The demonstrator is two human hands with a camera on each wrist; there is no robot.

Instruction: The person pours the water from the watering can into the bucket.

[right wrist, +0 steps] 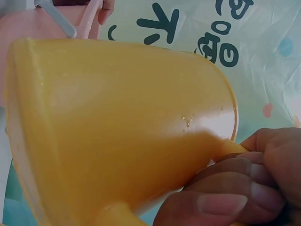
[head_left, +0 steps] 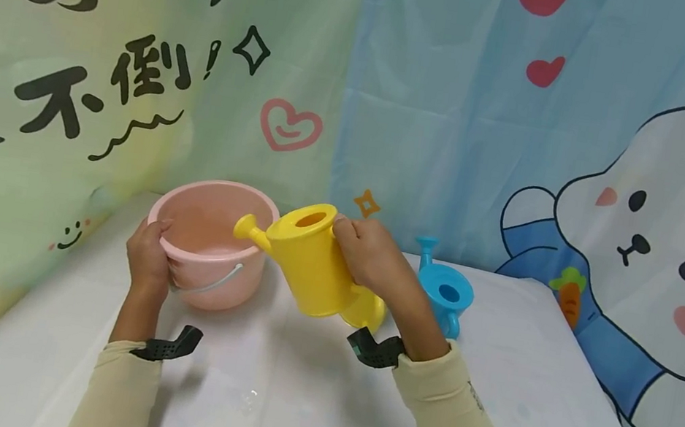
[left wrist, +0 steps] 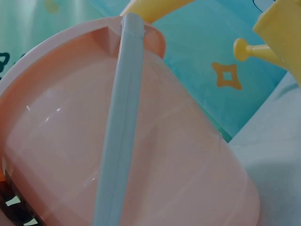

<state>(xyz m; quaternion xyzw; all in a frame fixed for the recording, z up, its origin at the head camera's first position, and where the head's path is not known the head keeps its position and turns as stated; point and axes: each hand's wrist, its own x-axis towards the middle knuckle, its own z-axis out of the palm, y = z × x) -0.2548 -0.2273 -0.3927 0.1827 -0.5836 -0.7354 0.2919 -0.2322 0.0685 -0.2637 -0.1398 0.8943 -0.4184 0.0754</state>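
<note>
My left hand (head_left: 150, 255) grips the left side of a pink bucket (head_left: 240, 294), thumb over the rim. The bucket's pale grey handle (left wrist: 120, 122) hangs down against its outer wall. In my right hand (head_left: 375, 259) is a yellow toy watering can (head_left: 316, 276), held by its handle with curled fingers (right wrist: 221, 202). The can leans left, its spout head (head_left: 244, 226) overlapping the bucket's right rim in the head view. Behind its lower right part shows a second yellow piece (head_left: 370, 314), mostly hidden by the can and my right wrist.
A blue watering can (head_left: 447, 292) stands on the white-covered table (head_left: 288, 397), just beyond my right forearm. Small clear droplets (head_left: 250, 399) lie on the cloth near the front. A printed curtain (head_left: 431, 109) with a rabbit and lettering hangs along the back.
</note>
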